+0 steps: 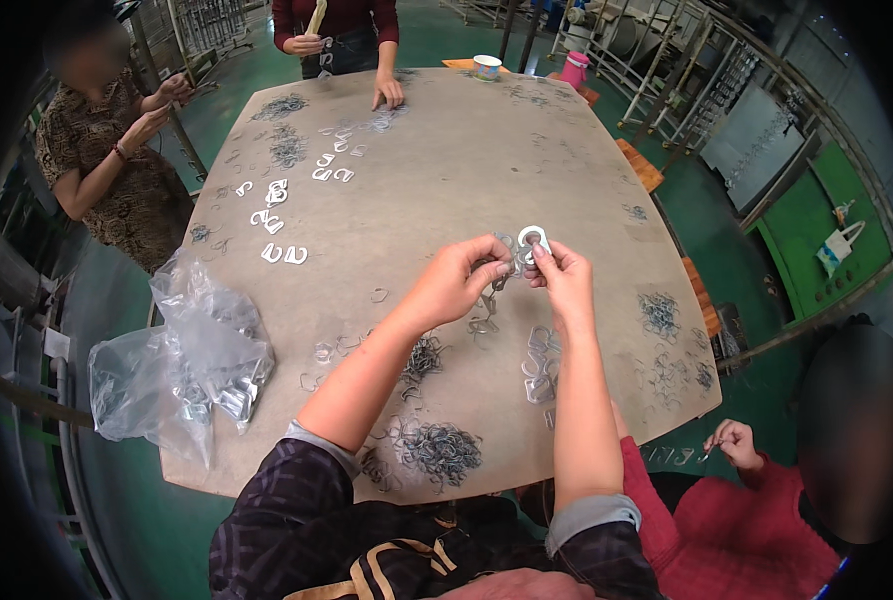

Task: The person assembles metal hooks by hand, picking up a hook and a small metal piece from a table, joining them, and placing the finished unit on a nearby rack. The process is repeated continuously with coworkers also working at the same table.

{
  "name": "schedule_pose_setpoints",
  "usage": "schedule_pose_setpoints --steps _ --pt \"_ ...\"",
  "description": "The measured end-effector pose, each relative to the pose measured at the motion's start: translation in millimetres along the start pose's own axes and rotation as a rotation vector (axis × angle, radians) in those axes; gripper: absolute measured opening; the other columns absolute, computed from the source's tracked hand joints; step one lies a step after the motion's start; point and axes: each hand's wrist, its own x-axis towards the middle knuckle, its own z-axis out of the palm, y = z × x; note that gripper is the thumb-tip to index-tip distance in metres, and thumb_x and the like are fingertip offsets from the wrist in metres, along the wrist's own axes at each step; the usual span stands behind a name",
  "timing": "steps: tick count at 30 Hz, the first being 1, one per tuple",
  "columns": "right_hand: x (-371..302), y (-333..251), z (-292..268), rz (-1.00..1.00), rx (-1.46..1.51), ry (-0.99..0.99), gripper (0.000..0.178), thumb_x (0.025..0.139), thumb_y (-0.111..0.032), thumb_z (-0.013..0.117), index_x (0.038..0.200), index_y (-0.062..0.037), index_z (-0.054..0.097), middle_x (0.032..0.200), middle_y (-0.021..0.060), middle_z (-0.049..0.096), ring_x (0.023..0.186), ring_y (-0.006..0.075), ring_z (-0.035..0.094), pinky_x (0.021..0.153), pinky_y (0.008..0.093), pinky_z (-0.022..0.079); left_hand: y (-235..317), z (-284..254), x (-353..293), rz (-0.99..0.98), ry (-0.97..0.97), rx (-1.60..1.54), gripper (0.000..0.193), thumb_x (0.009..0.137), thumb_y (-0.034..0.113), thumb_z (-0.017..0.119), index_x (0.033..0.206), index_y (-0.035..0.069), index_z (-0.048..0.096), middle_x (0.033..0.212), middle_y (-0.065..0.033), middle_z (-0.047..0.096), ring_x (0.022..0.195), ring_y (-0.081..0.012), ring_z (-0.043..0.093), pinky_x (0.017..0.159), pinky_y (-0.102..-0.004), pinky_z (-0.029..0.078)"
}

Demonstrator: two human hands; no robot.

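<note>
In my right hand (pixel 570 287) a shiny flat metal hook (pixel 534 236) with a curved top is pinched between thumb and fingers. Close beside it, my left hand (pixel 457 280) is closed at the fingertips; the small piece in its pinch is too hidden to name. Several thin metal pieces (pixel 484 320) show just below the left fingers, on or above the table. Under my left forearm lies a heap of small dark wire clips (pixel 424 357), with a larger pile of wire clips (pixel 441 450) nearer me. Flat metal hooks (pixel 539 365) lie left of my right forearm.
A clear plastic bag (pixel 192 350) holding metal pieces sits at the table's left edge. White metal hooks (pixel 275 193) and clip piles dot the brown tabletop (pixel 447 150). People stand at the far side and left; another in red sits right. A paper cup (pixel 487 67) stands far off.
</note>
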Motion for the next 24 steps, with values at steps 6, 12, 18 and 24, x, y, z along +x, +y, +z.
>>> schedule_pose_setpoints --steps 6,12,18,24 --pt "-20.5 -32.6 -2.0 -0.129 -0.097 0.005 0.023 0.091 -0.017 0.066 0.101 0.0038 0.069 0.071 0.0016 0.064 0.061 0.0069 0.059 0.054 0.0225 0.047 6.8 18.1 4.0 0.059 0.003 0.098 0.008 0.089 0.006 0.061 0.094 0.0 0.06 0.081 -0.0103 0.064 0.074 -0.0178 0.059 0.071 -0.0318 0.048" --pt "-25.1 -32.5 -9.9 -0.215 -0.226 0.166 0.023 0.088 -0.019 0.07 0.089 0.0043 0.069 0.064 0.0025 0.063 0.057 0.0076 0.059 0.053 0.0235 0.048 14.9 25.2 8.3 0.068 -0.02 0.144 0.009 0.088 0.007 0.061 0.094 0.0 0.062 0.082 -0.0157 0.067 0.072 -0.0289 0.062 0.068 -0.0382 0.048" --pt "-32.1 -42.6 -26.7 -0.199 -0.283 0.229 0.027 0.088 -0.022 0.07 0.08 0.0047 0.068 0.061 0.0034 0.062 0.054 0.0087 0.059 0.051 0.0234 0.048 21.7 38.3 14.7 -0.001 -0.047 0.114 0.01 0.089 0.008 0.062 0.094 -0.001 0.061 0.082 -0.0098 0.064 0.075 -0.018 0.058 0.073 -0.0329 0.047" --pt "-36.9 -45.4 -37.9 -0.142 -0.263 0.208 0.027 0.088 -0.021 0.07 0.081 0.0049 0.069 0.061 0.0026 0.061 0.055 0.0078 0.059 0.051 0.0232 0.047 19.1 53.0 20.3 0.02 -0.068 0.068 0.01 0.089 0.007 0.062 0.094 -0.001 0.061 0.083 -0.0086 0.065 0.076 -0.017 0.057 0.074 -0.0315 0.047"
